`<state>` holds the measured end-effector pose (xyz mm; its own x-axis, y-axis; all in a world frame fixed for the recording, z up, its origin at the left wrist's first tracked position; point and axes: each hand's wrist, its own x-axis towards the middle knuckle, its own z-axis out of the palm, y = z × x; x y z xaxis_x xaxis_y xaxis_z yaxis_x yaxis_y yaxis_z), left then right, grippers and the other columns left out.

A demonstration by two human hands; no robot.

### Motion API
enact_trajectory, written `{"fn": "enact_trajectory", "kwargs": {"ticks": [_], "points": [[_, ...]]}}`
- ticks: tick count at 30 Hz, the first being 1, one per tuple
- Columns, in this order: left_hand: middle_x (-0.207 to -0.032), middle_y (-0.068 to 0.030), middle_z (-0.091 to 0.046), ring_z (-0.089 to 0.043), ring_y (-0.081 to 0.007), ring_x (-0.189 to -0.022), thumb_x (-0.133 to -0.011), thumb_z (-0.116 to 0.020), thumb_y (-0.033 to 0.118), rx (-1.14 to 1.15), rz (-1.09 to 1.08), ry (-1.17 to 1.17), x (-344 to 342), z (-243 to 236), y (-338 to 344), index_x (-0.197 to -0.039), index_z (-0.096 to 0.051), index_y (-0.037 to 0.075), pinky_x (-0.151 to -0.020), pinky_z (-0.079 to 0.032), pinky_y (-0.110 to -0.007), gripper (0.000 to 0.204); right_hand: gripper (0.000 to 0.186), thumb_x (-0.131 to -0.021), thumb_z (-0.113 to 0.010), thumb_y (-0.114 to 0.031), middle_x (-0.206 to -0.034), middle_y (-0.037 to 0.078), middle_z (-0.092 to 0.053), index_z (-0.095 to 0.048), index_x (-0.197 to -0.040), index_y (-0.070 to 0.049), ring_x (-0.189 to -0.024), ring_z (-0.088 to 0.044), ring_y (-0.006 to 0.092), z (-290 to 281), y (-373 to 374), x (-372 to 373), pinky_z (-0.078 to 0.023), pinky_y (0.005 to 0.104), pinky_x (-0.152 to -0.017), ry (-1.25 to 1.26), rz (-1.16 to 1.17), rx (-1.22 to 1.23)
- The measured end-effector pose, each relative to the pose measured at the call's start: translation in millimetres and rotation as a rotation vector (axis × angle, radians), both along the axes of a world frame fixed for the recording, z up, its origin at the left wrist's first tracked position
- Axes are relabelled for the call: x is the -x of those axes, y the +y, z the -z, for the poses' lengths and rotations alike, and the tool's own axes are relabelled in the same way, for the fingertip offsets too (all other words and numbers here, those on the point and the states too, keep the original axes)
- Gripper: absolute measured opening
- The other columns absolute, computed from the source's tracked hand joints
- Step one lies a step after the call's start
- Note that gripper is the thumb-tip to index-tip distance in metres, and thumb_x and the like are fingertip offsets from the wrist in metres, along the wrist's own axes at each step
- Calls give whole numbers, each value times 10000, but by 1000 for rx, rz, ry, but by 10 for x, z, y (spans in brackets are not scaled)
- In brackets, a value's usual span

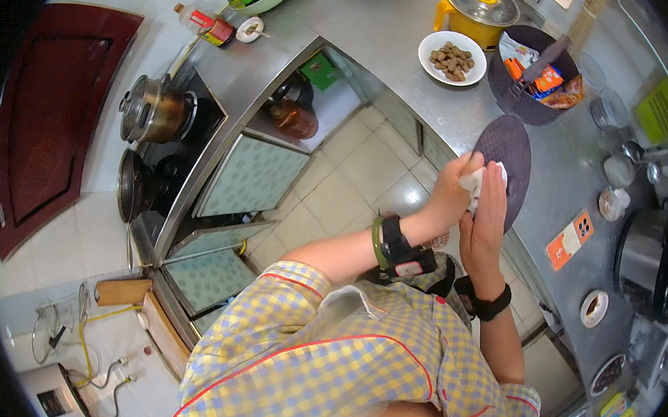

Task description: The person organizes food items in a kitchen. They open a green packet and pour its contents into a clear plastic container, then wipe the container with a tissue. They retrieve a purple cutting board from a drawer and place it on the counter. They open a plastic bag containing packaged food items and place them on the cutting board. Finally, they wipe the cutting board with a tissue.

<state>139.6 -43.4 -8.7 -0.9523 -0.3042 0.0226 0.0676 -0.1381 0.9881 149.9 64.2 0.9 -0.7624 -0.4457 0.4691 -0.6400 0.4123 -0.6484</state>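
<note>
My two hands meet over the edge of the right-hand counter, with a crumpled white tissue (473, 182) between them. My left hand (453, 193) is closed around one side of the tissue, its fingers partly hidden. From the other side my right hand (487, 220) presses on the tissue, its fingers straight and close together. Right behind the hands a dark purple-grey round disc (514, 148), like a lid, stands tilted. Whether a hand grips the disc is hidden. Beyond it is a dark bucket (507, 98) with colourful packets and a handle.
A white bowl of brown lumps (452, 59) and a yellow pot (478, 16) stand farther back. An orange-and-white phone (571, 240), a small dish (594, 308) and a dark cooker (648, 261) lie rightward. Cabinet doors (252, 177) hang open at left below the stove pots (157, 112).
</note>
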Motion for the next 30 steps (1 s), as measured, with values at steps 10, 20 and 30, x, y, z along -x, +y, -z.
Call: {"fn": "enact_trajectory", "kwargs": {"ticks": [10,20,30], "points": [[-1115,-103,-581,-566,-191,-987,-956,-438,317,-475,231,-234,-138,-88,-906,-1132,-526,-8,-861,-460,-324,380,571,-698,-618,-60,-1351,121,-426,-487,-1254,-56,-1272,-374,285,234,-70,-411,-294,444,-1050,107,105,-273],[-1045,-69,-609,-571,-126,-912,-978,-398,289,-263,573,-52,-172,-189,-1146,-1096,-543,-15,-812,-458,-273,357,372,-888,-476,-97,-1326,191,-442,-491,-1247,-4,-1281,-365,313,162,-22,-60,-273,410,-1061,44,662,-43],[-864,-2,-585,-492,-69,-780,-982,-378,340,23,550,42,-120,-179,-1120,-935,-582,-24,-725,-416,-242,420,451,-850,-501,-86,-1340,207,-417,-442,-1288,-1,-1262,-382,339,-133,-563,-266,-310,422,-1034,224,481,-221]]}}
